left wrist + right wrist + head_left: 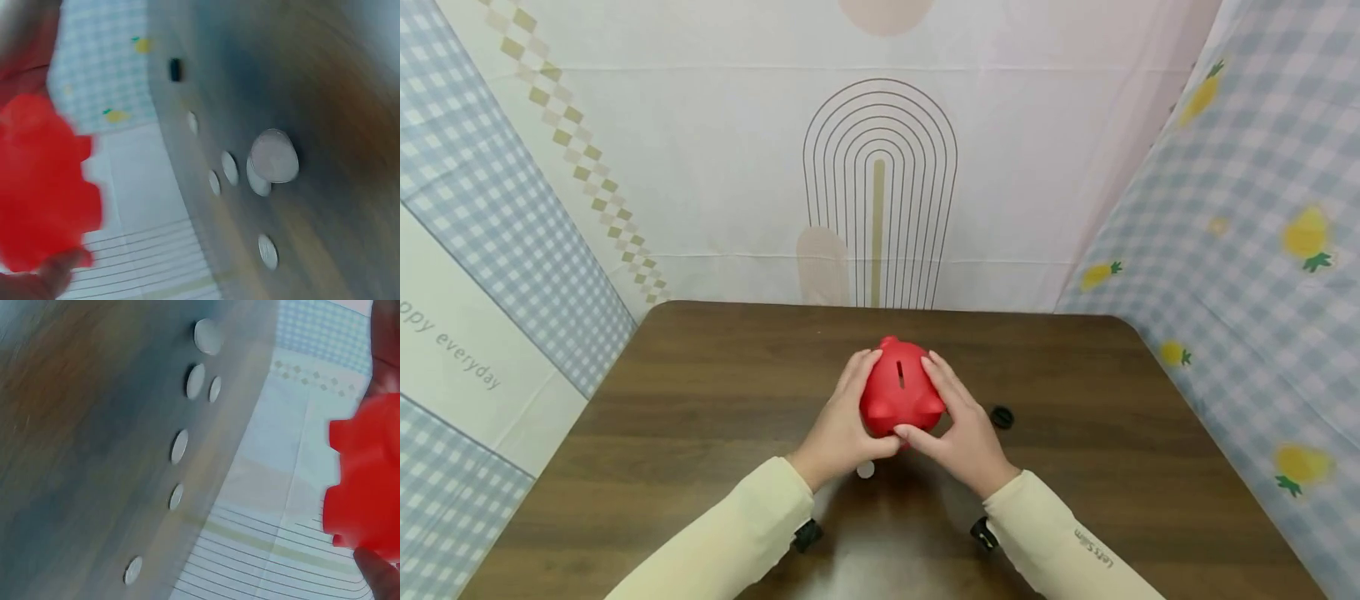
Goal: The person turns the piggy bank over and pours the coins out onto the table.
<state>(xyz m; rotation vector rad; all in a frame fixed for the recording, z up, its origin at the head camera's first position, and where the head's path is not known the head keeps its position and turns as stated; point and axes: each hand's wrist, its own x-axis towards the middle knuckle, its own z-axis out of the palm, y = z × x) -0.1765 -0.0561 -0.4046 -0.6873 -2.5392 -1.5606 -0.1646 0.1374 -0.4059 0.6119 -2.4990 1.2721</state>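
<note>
A red piggy bank (904, 392) with a dark coin slot on top is held between both hands, raised above the wooden table. My left hand (844, 417) grips its left side and my right hand (964, 433) grips the right, thumbs nearly meeting at the near side. The wrist views show the feet of the bank (369, 481) off the table. Several silver coins (275, 156) lie on the tabletop below, some overlapping in the left wrist view; in the head view one coin (866, 469) shows and the hands and bank hide the others.
A round black cap (1002, 417) lies on the table right of the right hand. The brown wooden table (715, 375) ends at a patterned curtain (722, 158) behind, with checked cloth (1232, 233) hanging on the right side.
</note>
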